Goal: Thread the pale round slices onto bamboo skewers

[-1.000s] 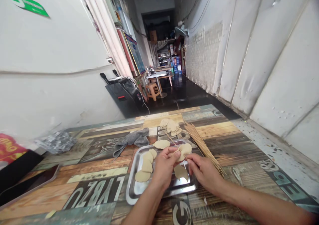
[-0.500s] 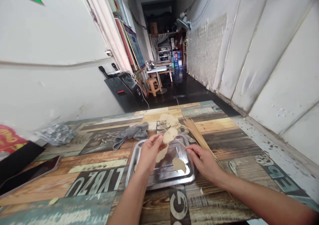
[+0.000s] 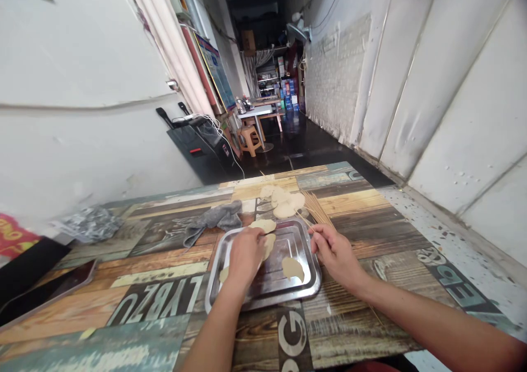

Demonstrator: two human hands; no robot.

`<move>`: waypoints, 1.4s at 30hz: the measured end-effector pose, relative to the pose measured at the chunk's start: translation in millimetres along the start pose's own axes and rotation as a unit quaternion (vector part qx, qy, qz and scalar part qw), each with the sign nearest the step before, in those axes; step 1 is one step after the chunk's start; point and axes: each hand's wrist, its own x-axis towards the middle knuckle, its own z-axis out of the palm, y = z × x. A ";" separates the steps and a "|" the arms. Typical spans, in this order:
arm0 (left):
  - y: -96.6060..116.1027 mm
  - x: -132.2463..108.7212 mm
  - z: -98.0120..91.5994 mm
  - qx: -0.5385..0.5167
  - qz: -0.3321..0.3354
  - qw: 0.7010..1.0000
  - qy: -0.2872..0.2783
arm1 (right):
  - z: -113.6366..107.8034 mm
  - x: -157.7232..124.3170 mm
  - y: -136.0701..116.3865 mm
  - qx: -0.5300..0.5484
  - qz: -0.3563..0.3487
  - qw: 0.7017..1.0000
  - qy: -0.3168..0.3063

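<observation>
My right hand (image 3: 333, 251) pinches a thin wooden skewer (image 3: 303, 217) that points up and left. At its far end is a thin, pale beige slice (image 3: 289, 205), overlapping the pile behind. My left hand (image 3: 247, 254) is over the left side of a shiny metal tray (image 3: 316, 284), its fingers closed at the edge of another pale slice (image 3: 263, 226). One more slice (image 3: 268, 247) shows beside those fingers, partly hidden. Alone on the tray's right side lies a single slice (image 3: 292, 270). The kind of food is not clear.
Behind the tray lie a pile of pale slices (image 3: 268, 191) and a bundle of skewers (image 3: 318, 207). Left of them is a grey cloth (image 3: 212, 223). A phone-like dark slab (image 3: 49, 289) and a clear bag of small packets (image 3: 88, 222) are at far left.
My left hand has left the slice at the skewer and moved down and left to slices over the tray. The skewer tip has shifted slightly up and away.
</observation>
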 end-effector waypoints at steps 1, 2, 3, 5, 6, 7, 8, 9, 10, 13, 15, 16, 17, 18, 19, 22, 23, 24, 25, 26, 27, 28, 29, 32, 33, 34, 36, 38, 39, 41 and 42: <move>-3.0 2.4 -0.1 0.054 -0.035 0.998 0.023 | 0.6 -0.3 1.2 0.002 0.001 1.000 -0.002; -5.8 4.2 0.0 0.103 -0.056 0.993 0.030 | 1.4 -0.5 2.4 0.004 0.002 1.000 -0.006; -8.2 5.5 0.4 0.139 -0.066 0.988 0.027 | 2.2 -0.7 3.5 0.005 0.004 1.000 -0.010; -11.0 6.5 2.0 0.163 -0.070 0.984 0.018 | 3.7 -0.7 5.4 0.002 0.006 1.000 -0.022; -11.5 6.5 2.9 0.156 -0.066 0.985 0.012 | 4.3 -0.5 6.0 0.000 0.008 1.000 -0.028; -11.5 6.3 3.7 0.143 -0.062 0.988 0.004 | 4.8 -0.3 6.5 0.000 0.009 0.999 -0.032; -11.2 6.0 4.2 0.129 -0.058 0.990 -0.004 | 5.1 0.0 6.8 0.002 0.010 0.999 -0.034; -10.8 5.6 4.3 0.117 -0.053 0.992 -0.011 | 5.3 0.2 6.8 0.005 0.012 0.999 -0.035; -10.5 5.1 4.2 0.109 -0.049 0.993 -0.018 | 5.3 0.4 6.6 0.011 0.017 0.999 -0.036; -10.9 4.3 2.7 0.112 -0.049 0.992 -0.024 | 4.4 1.0 5.3 0.029 0.037 0.997 -0.053; -12.4 4.8 2.0 0.112 -0.055 0.992 -0.030 | 3.5 1.7 4.3 0.033 0.049 0.996 -0.073; -13.1 5.2 2.0 0.104 -0.055 0.992 -0.036 | 3.2 2.2 3.9 0.031 0.052 0.995 -0.080; -13.6 5.8 2.3 0.094 -0.052 0.993 -0.042 | 3.0 2.7 3.7 0.028 0.055 0.995 -0.084; -13.9 6.4 2.7 0.082 -0.048 0.994 -0.048 | 2.9 3.2 3.7 0.025 0.057 0.994 -0.085; -14.1 7.0 3.3 0.071 -0.045 0.995 -0.053 | 3.0 3.6 3.8 0.026 0.059 0.994 -0.084; -14.4 7.9 5.2 0.064 -0.060 0.995 -0.046 | 3.7 4.2 4.3 0.041 0.065 0.993 -0.089; -14.7 8.0 5.7 0.067 -0.066 0.995 -0.042 | 3.9 4.1 4.3 0.045 0.066 0.993 -0.092; -15.1 8.2 6.2 0.067 -0.070 0.995 -0.040 | 4.1 3.9 4.1 0.049 0.067 0.992 -0.094; -15.4 8.3 6.7 0.064 -0.070 0.995 -0.041 | 4.3 3.7 3.8 0.053 0.069 0.992 -0.096; -15.4 8.3 7.3 0.059 -0.066 0.995 -0.043 | 4.4 3.5 3.2 0.058 0.071 0.991 -0.096; -15.0 8.3 7.9 0.051 -0.064 0.996 -0.039 | 4.5 3.4 2.4 0.065 0.074 0.991 -0.095; -13.9 8.1 8.6 0.042 -0.061 0.997 -0.025 | 4.5 3.3 1.7 0.074 0.078 0.990 -0.093; -12.3 7.7 9.4 0.031 -0.051 0.998 -0.004 | 4.7 3.4 1.0 0.084 0.084 0.989 -0.091; -4.6 4.6 12.3 -0.031 0.051 0.998 0.001 | 5.2 4.0 0.5 0.117 0.100 0.985 -0.074; -1.8 2.9 13.3 -0.055 0.095 0.993 -0.033 | 5.3 4.2 1.0 0.125 0.103 0.984 -0.070; 0.6 1.2 14.1 -0.075 0.130 0.986 -0.076 | 5.4 4.4 1.6 0.130 0.102 0.984 -0.066; 3.9 -1.9 15.3 -0.094 0.152 0.974 -0.143 | 5.0 4.5 2.8 0.131 0.098 0.985 -0.062; 5.1 -3.7 15.6 -0.098 0.147 0.970 -0.166 | 4.0 4.4 3.3 0.127 0.096 0.985 -0.063; 5.2 -4.1 15.7 -0.103 0.146 0.969 -0.169 | 3.5 4.2 3.2 0.126 0.095 0.985 -0.063; 4.8 -4.3 15.9 -0.122 0.143 0.967 -0.171 | 2.6 3.9 2.6 0.124 0.095 0.986 -0.063; 4.6 -4.3 16.2 -0.135 0.138 0.966 -0.171 | 2.5 3.7 2.4 0.125 0.095 0.986 -0.063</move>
